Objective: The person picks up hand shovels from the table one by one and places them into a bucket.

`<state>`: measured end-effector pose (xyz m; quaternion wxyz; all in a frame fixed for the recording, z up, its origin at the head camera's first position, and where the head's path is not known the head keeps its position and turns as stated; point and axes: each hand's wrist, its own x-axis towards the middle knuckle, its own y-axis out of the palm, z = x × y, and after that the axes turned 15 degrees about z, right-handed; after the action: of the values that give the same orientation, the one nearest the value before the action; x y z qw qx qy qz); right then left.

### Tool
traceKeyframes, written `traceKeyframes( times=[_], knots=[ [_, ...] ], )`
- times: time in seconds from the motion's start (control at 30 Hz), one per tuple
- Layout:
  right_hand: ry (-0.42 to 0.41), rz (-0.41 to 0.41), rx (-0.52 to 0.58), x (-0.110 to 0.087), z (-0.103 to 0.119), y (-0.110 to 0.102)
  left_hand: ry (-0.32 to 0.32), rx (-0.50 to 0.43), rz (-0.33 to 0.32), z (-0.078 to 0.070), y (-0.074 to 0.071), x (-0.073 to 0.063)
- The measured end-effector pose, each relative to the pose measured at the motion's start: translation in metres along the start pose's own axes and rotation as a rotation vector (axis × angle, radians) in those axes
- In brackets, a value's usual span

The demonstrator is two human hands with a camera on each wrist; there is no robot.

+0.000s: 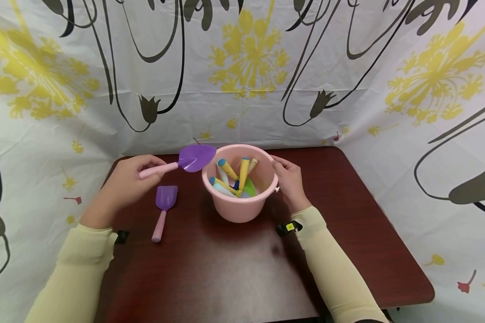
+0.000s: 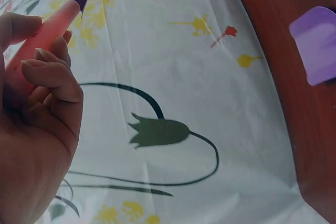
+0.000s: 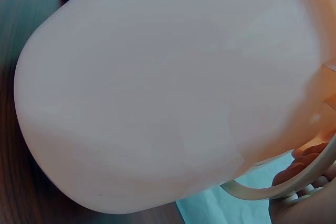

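Note:
My left hand (image 1: pixel 125 188) grips the pink handle (image 2: pixel 47 32) of a toy trowel with a pointed purple blade (image 1: pixel 196 157). The blade hangs in the air at the left rim of a pink bucket (image 1: pixel 239 211). My right hand (image 1: pixel 289 181) holds that bucket at the right side of its rim, with fingers curled over the edge beside the pale carrying handle (image 3: pixel 257 191). Inside the bucket lie several toy pieces with yellow handles and blue ends (image 1: pixel 244 172), plus a green piece (image 1: pixel 249 187). Whether the bucket's base touches the table cannot be told.
A second toy shovel, with a square purple blade (image 1: pixel 166 197) and pink handle, lies on the dark red-brown table (image 1: pixel 226 269) below my left hand. White patterned sheets (image 1: pixel 246 121) hang closely around the table's back and sides.

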<state>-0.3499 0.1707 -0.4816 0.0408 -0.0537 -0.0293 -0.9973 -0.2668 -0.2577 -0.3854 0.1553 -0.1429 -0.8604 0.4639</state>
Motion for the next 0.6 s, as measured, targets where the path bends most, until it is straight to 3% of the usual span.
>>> traceKeyframes(
  times=[0.33,0.6],
  knots=[
    [0.012,0.007,-0.004,0.001,0.000,0.000,0.091,-0.008,0.069,-0.017,0.007,0.023],
    [0.015,0.000,0.006,0.000,0.000,0.000,0.134,0.056,0.146,-0.027,0.017,0.046]
  ],
)
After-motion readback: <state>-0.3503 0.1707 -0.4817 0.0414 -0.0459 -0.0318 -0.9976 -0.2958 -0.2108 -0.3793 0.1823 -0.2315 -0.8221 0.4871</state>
